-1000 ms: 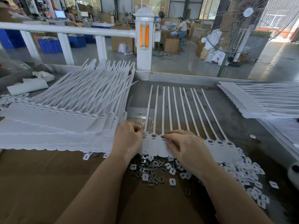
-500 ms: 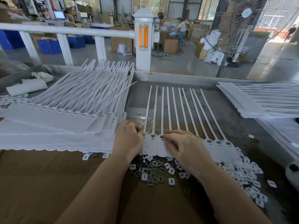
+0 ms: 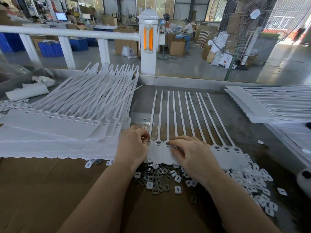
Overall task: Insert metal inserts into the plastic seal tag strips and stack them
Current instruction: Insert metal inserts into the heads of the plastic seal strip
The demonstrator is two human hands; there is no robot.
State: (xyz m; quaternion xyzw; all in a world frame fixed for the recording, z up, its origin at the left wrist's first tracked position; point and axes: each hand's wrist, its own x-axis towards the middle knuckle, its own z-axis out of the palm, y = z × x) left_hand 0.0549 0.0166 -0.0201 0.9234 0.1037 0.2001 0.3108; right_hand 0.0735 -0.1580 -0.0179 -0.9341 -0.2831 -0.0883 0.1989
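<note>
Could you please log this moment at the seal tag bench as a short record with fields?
Work piece: seal tag strip flat on the bench, tails pointing away
Left hand: left hand at the strip's left end, fingers curled at the first tag head
Right hand: right hand resting over the middle tag heads, fingertips at a slot
Inserts: loose metal inserts heaped just below the strip
Caps: small white plastic pieces scattered to the right
Stacks: large stack on the left, second stack on the right
</note>
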